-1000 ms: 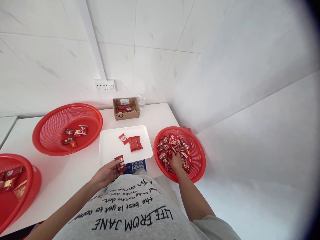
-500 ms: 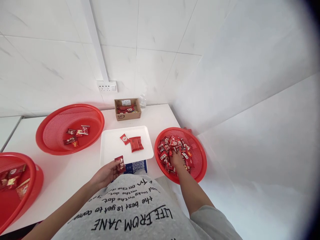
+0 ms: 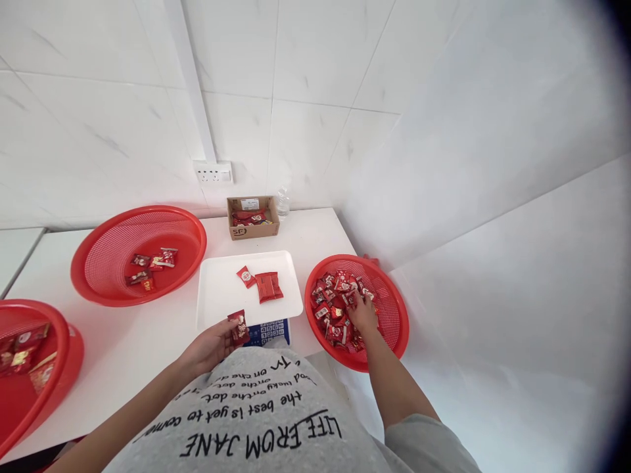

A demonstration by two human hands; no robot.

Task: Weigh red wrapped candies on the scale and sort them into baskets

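My left hand [image 3: 210, 345] pinches a small dark-red snack packet [image 3: 238, 328] with pale print, over the near edge of the white tray [image 3: 217, 276]. On the tray lie a smaller red packet [image 3: 246, 276] and a larger red packet [image 3: 269, 287]. Part of a blue scale keypad [image 3: 273, 331] shows below the tray's edge. My right hand [image 3: 363, 314] is inside the right red basket [image 3: 398, 318], fingers bent down among many small red packets [image 3: 338, 313]. Its fingertips are partly hidden, and what they hold, if anything, cannot be made out.
Back left, a red basket [image 3: 98, 220] holds several packets. Another red basket [image 3: 69, 368] with packets is cut off at the left edge. Against the wall stand a cardboard box [image 3: 254, 231] of red packets and a clear plastic item [image 3: 282, 201]. A wall socket [image 3: 213, 172] is above.
My right hand has shifted right within the basket and lifted a little, uncovering packets where it was. My left hand still holds its packet in nearly the same place.
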